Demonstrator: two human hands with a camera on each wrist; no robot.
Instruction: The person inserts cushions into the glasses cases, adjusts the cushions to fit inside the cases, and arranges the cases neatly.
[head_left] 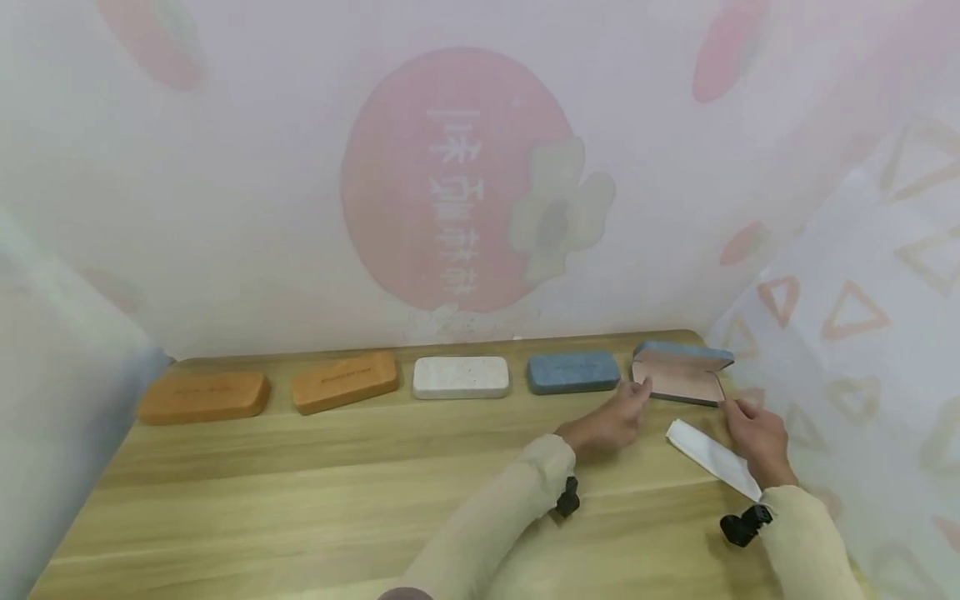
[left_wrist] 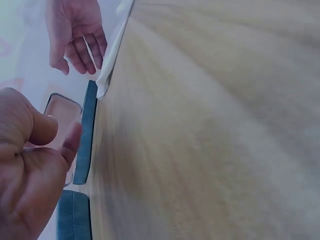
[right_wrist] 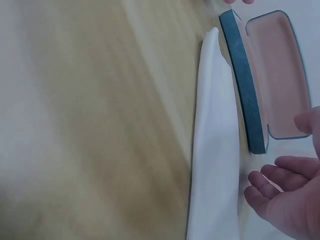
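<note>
A blue glasses case (head_left: pixel 678 386) with pink lining stands with its lid raised at the back right of the table; its lining (right_wrist: pixel 281 75) shows in the right wrist view. My left hand (head_left: pixel 617 417) is at the case's left front corner, thumb and index finger (left_wrist: pixel 71 142) apart. At the right front corner is my right hand (head_left: pixel 757 432). Its fingers (right_wrist: pixel 285 175) are loosely bent and hold nothing in the right wrist view. In front of the case lies a folded white cloth (head_left: pixel 712 458), partly hidden by the right hand.
Left of the open case, a closed blue case (head_left: pixel 573 372), a white case (head_left: pixel 461 377) and two orange cases, one tilted (head_left: pixel 345 382) and one at the far left (head_left: pixel 204 397), line the table's back edge. Walls (head_left: pixel 262 208) border the wooden table (head_left: pixel 337 500).
</note>
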